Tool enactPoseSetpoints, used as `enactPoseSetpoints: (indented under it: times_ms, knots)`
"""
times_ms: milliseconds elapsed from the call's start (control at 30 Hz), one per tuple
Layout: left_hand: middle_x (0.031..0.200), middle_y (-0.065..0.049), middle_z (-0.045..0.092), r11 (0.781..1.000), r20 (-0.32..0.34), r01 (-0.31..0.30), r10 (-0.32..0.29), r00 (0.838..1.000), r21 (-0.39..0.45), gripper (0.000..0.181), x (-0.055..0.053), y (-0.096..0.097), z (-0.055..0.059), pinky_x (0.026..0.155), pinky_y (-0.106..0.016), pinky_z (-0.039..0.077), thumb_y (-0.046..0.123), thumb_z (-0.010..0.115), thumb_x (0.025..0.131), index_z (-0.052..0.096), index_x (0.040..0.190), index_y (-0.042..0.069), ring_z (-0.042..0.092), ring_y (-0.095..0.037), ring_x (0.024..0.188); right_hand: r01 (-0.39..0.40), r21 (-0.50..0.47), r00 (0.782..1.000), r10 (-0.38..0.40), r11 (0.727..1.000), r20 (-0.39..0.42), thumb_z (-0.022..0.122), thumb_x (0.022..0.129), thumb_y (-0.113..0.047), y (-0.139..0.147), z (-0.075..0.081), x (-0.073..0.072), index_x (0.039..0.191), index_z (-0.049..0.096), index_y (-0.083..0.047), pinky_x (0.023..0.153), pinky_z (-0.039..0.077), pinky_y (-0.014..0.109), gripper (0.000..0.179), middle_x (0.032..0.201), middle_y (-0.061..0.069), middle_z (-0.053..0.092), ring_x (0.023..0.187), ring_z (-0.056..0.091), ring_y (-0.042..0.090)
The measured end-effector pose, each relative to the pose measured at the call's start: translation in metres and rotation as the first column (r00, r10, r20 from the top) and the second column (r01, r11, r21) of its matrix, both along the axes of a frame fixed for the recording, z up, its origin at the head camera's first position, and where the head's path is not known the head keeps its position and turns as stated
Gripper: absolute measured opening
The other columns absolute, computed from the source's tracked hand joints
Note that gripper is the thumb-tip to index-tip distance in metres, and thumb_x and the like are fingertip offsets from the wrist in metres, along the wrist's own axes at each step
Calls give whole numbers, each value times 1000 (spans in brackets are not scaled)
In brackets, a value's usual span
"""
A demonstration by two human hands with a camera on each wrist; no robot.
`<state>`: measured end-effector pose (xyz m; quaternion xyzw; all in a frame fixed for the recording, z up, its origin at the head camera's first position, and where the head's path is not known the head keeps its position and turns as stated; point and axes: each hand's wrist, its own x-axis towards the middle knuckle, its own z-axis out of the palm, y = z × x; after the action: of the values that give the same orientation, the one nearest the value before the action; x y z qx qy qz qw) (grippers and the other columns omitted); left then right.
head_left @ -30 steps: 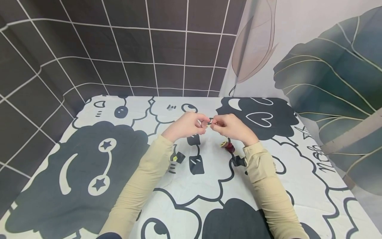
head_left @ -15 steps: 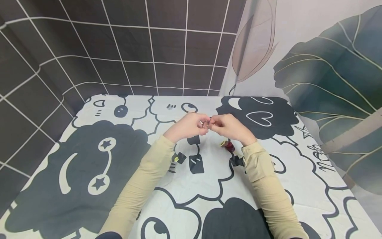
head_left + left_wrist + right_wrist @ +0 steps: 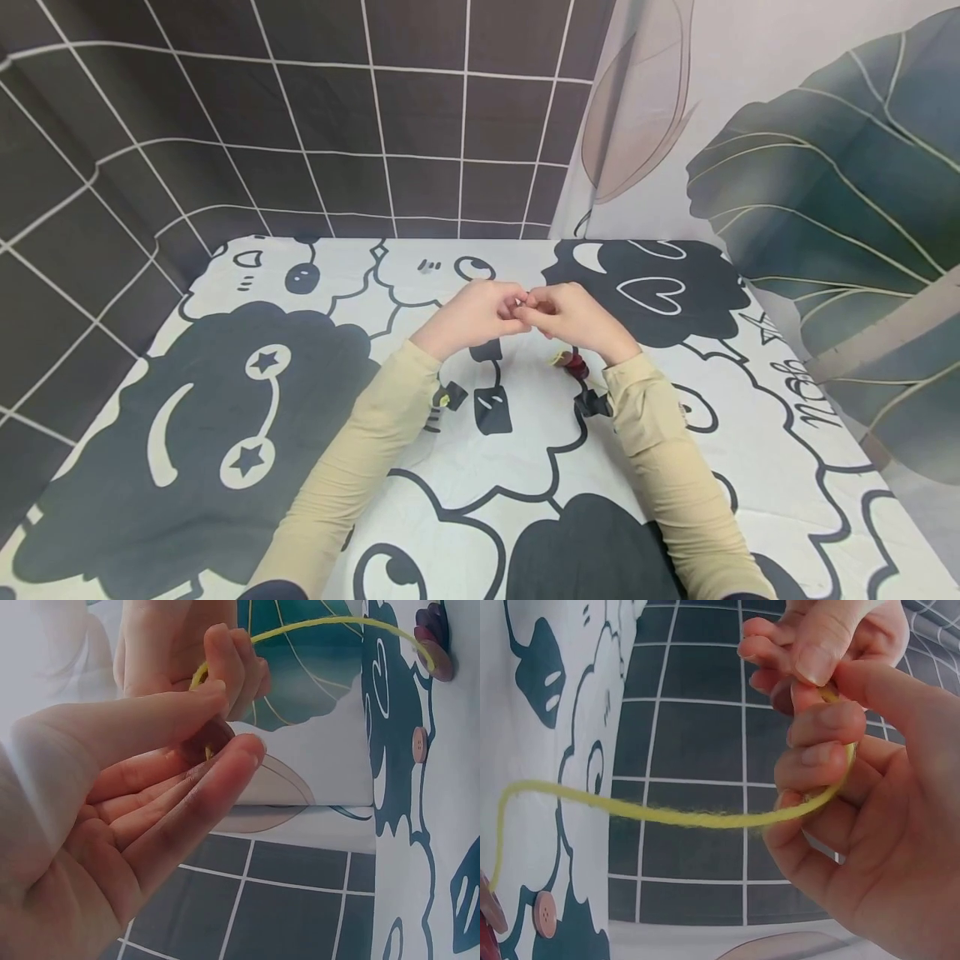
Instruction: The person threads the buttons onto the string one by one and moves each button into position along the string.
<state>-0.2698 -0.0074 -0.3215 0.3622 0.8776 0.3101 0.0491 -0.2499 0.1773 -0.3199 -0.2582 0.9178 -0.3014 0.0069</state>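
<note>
My left hand [image 3: 480, 317] and right hand [image 3: 576, 318] meet above the table, fingertips together. In the left wrist view the left thumb and fingers pinch a dark reddish-brown button [image 3: 210, 739], with a bit of yellow yarn showing at its face. My right fingers pinch the yellow yarn [image 3: 705, 818] close behind the button, which is mostly hidden by fingers in the right wrist view. From there the yarn curves across to a group of dark red and brownish buttons [image 3: 576, 366] on the table.
A loose pink button [image 3: 545, 915] lies on the black-and-white patterned cloth [image 3: 525, 467]. Something small and yellow [image 3: 445, 401] shows on a dark patch near the left forearm. A dark gridded curtain [image 3: 322, 108] hangs behind the table.
My right hand has moved left until its fingertips met the left hand's. The button, visible between the left fingers before, is now covered by the fingers in the head view.
</note>
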Motion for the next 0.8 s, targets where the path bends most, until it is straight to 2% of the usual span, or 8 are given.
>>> enactPoseSetpoints:
  times_ms: [167, 300, 433, 633, 800]
  knots:
    - [97, -8, 73, 1000, 28, 6, -6, 1000, -3, 31, 0, -1, 1, 76, -24, 55, 12, 65, 90, 64, 121, 8, 70, -17, 85, 20, -24, 1000, -20, 1000, 0, 57, 92, -15, 3, 1, 1, 78, 64, -7, 48, 32, 22, 17, 50, -6, 44, 47, 43, 9]
    - [99, -11, 73, 1000, 39, 4, -4, 999, 10, 33, 0, -2, 2, 64, -20, 51, 5, 56, 93, 63, 125, 7, 70, -16, 77, 11, -26, 1000, -10, 1000, 14, 57, 94, -16, 4, 2, 1, 81, 65, -7, 49, 32, 22, 17, 51, -5, 44, 47, 43, 8]
    - [98, -10, 74, 1000, 20, -19, 19, 1000, 9, 33, 1, -2, 3, 56, -17, 44, 4, 54, 92, 65, 123, 8, 70, -15, 74, 7, -19, 1000, -7, 1000, 23, 58, 95, -19, 4, 2, 1, 84, 67, -8, 51, 33, 23, 18, 51, -5, 45, 48, 44, 8]
    - [92, -6, 74, 997, -41, -70, 71, 997, 25, 32, 3, -3, 6, 65, -23, 48, 5, 58, 88, 67, 118, 11, 67, -14, 71, 57, 6, 998, -57, 998, 31, 57, 95, -21, 10, 2, -1, 87, 69, -9, 53, 37, 25, 19, 52, -3, 52, 51, 51, 12]
    - [91, -4, 74, 996, -47, -46, 49, 998, 71, 27, 5, -8, 11, 72, -29, 51, 7, 59, 86, 66, 112, 12, 67, -15, 75, 105, 46, 994, -106, 993, 30, 57, 95, -22, 18, -1, -7, 90, 71, -8, 55, 40, 25, 21, 61, 3, 65, 58, 56, 12]
